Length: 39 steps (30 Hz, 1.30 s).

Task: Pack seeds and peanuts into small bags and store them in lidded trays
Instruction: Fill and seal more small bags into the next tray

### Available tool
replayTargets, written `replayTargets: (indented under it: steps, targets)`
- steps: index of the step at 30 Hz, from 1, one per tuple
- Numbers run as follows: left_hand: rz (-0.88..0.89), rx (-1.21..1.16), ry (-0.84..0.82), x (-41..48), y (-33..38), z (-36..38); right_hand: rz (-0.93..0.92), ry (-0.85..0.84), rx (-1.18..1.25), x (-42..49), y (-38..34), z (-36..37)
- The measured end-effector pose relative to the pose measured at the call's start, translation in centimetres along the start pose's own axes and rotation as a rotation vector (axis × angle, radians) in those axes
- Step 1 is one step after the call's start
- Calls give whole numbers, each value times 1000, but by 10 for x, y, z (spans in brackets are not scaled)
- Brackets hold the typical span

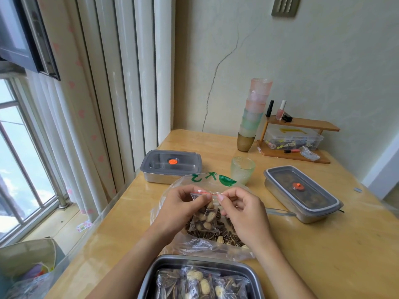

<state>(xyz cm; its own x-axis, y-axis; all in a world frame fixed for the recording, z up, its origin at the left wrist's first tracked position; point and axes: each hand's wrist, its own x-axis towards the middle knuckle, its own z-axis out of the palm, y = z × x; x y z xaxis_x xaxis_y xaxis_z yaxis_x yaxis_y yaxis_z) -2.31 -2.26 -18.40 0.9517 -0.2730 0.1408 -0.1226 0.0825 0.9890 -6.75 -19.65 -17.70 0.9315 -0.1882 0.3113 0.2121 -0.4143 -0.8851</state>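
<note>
While the red seal strip [205, 192] is pinched at both ends, the left hand [181, 203] and the right hand [239, 210] are each found grasping the top of the small zip bag [203, 219], its filled body hanging between them. The bag is held directly over the large plastic bag [228, 236] of sunflower seeds and peanuts, presumably so that spillage is caught. An open steel tray [200, 260], already loaded with filled bags, is set at the near table [323, 255] edge, just below the hands. Two closed trays, the left lidded tray [185, 167] and the right lidded tray [313, 199], are kept well apart. Bare surface is left to the right.
</note>
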Motion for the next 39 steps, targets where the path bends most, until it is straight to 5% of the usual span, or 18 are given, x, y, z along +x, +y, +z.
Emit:
replayTargets:
  steps: [14, 25, 39]
  targets:
    - [18, 14, 25, -2, 2, 1, -99, 29, -104, 0, 6, 2]
    - [43, 7, 46, 0, 2, -1, 82, -70, 174, 3, 6, -1]
    - [74, 24, -54, -1, 0, 0, 70, -14, 216, 5, 8, 2]
